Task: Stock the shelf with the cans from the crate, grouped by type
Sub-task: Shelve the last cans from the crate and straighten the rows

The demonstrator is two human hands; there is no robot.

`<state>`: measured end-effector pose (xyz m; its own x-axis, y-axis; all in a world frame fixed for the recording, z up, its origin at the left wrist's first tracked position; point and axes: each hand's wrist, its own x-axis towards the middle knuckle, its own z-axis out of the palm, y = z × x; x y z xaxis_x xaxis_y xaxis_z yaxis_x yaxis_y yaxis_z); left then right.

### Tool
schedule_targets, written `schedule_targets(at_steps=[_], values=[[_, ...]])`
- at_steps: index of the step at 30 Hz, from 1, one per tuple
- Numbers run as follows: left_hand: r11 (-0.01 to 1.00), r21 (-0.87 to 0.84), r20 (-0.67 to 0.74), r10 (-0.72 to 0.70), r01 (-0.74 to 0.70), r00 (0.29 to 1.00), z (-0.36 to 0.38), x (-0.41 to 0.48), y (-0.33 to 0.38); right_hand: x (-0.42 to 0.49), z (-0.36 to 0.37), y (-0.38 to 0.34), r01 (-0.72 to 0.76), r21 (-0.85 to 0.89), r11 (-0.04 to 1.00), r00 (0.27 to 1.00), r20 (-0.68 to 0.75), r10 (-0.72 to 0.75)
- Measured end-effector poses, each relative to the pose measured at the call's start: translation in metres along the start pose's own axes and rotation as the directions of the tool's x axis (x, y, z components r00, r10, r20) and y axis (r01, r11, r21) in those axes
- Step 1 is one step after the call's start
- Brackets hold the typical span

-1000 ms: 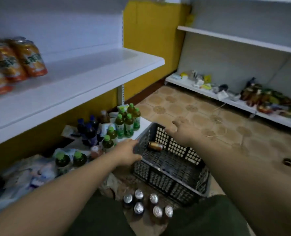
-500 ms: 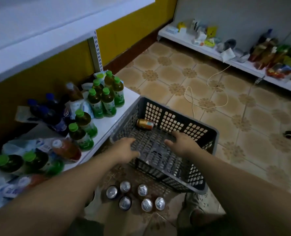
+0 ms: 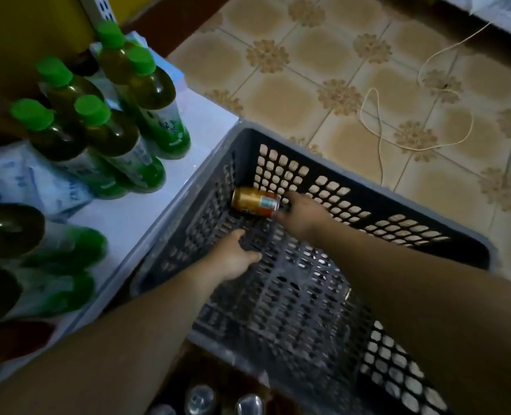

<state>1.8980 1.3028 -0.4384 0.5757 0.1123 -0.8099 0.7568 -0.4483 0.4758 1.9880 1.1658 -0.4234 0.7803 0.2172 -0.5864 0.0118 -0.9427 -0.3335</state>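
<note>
A dark grey slotted crate (image 3: 353,187) stands on the tiled floor beside the low white shelf (image 3: 134,217). One gold and orange can (image 3: 255,201) lies on its side in the crate's far left corner. My right hand (image 3: 303,215) reaches inside the crate, its fingertips touching the can's right end, fingers not closed around it. My left hand (image 3: 233,257) hovers over the crate's floor with fingers curled loosely and nothing in it. Silver can tops (image 3: 249,404) show below the crate's near wall.
Green-capped tea bottles (image 3: 110,130) crowd the low shelf left of the crate, some lying down, along with white packets (image 3: 35,181). A thin cord (image 3: 380,136) loops over the patterned floor tiles beyond the crate.
The view has tilted down and moved closer to the crate. Both hands have gone deeper into it, and my right hand has travelled from the crate's middle to the can's end.
</note>
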Motion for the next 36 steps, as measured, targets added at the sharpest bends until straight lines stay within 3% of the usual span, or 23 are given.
schedule_targets(at_steps=[7, 11, 13, 15, 18, 22, 26, 28, 31, 36], values=[[0.962, -0.269, -0.11, -0.073, 0.041, 0.991, -0.014, 0.078, -0.015, 0.095, 0.068, 0.014, 0.114, -0.195, 0.974, 0.993, 0.041, -0.108], [0.947, -0.318, -0.118, -0.093, 0.051, 0.989, -0.013, 0.093, -0.024, 0.103, 0.095, 0.019, 0.052, -0.278, 0.959, 0.987, -0.131, -0.092], [0.936, -0.349, -0.111, -0.083, 0.039, 0.99, -0.011, 0.092, -0.027, 0.098, 0.103, 0.02, 0.003, -0.123, 0.992, 0.987, -0.159, -0.023], [0.923, -0.386, -0.11, -0.066, 0.018, 0.992, -0.009, 0.083, -0.025, 0.086, 0.104, 0.022, -0.077, 0.206, 0.975, 0.992, -0.086, 0.097], [0.9, -0.436, -0.089, -0.056, 0.011, 0.994, -0.013, 0.055, -0.018, 0.046, 0.09, 0.015, -0.177, 0.652, 0.738, 0.979, 0.041, 0.199], [0.803, -0.596, -0.052, -0.046, 0.006, 0.998, -0.03, -0.004, 0.0, -0.025, 0.062, -0.001, -0.173, 0.829, 0.532, 0.984, 0.126, 0.123], [0.689, -0.713, -0.07, 0.118, -0.133, 0.991, -0.058, -0.087, 0.019, -0.103, 0.019, -0.035, -0.063, 0.922, 0.382, 0.995, 0.088, -0.047], [0.66, -0.71, -0.146, 0.203, -0.246, 0.968, -0.075, -0.135, 0.027, -0.143, -0.004, -0.057, 0.038, 0.918, 0.395, 0.992, 0.013, -0.125], [0.621, -0.67, -0.294, 0.283, -0.408, 0.913, -0.105, -0.208, 0.031, -0.201, -0.04, -0.096, 0.196, 0.847, 0.494, 0.967, -0.084, -0.239], [0.573, -0.494, -0.519, 0.409, -0.654, 0.751, -0.161, -0.334, 0.025, -0.294, -0.083, -0.172, 0.461, 0.72, 0.519, 0.863, -0.23, -0.449]])
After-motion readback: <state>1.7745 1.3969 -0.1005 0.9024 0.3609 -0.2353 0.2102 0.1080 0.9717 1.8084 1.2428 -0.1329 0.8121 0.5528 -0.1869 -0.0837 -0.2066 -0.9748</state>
